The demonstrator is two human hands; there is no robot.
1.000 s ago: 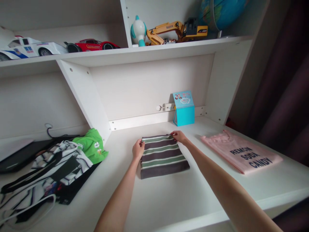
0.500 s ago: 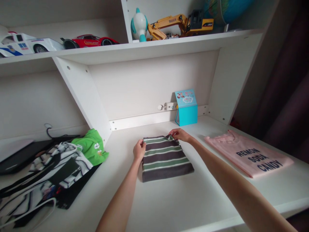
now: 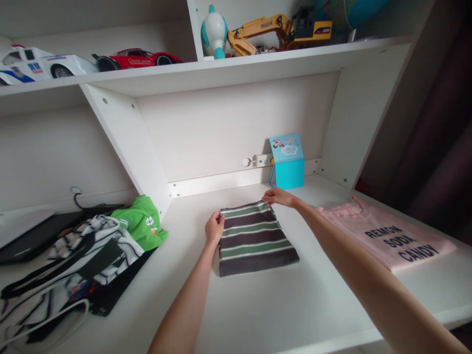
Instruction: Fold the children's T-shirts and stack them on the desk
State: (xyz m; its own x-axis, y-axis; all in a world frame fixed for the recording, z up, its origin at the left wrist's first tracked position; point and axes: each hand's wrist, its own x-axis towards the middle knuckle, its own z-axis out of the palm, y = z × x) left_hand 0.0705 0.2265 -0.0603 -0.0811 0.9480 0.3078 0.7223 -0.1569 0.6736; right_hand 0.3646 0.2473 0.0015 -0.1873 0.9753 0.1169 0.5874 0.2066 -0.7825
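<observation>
Squarish folded fabric [image 3: 256, 240], striped dark grey, green and white, is laid on the white tabletop [image 3: 250, 314], its far corners pinched by the left hand [image 3: 214, 227] and right hand [image 3: 278, 197], apparently to keep that edge straight. Stripes are aligned left to right; no long axis can be told.

The folded pink shirt [image 3: 389, 236] on the counter [image 3: 265, 309] bore three lines in dark capitals: "REMON", "SODA" and "CANDY", set one below another. Along the arm of the yellow toy excavator [image 3: 283, 25] stood "TRUCK", in dark letters; the pale mark on its rear body was too small to read surely. Lettering on the red toy car [image 3: 138, 59], the white toy car [image 3: 46, 64] and the blue desk calendar [image 3: 289, 169] was too blurred to make out.
</observation>
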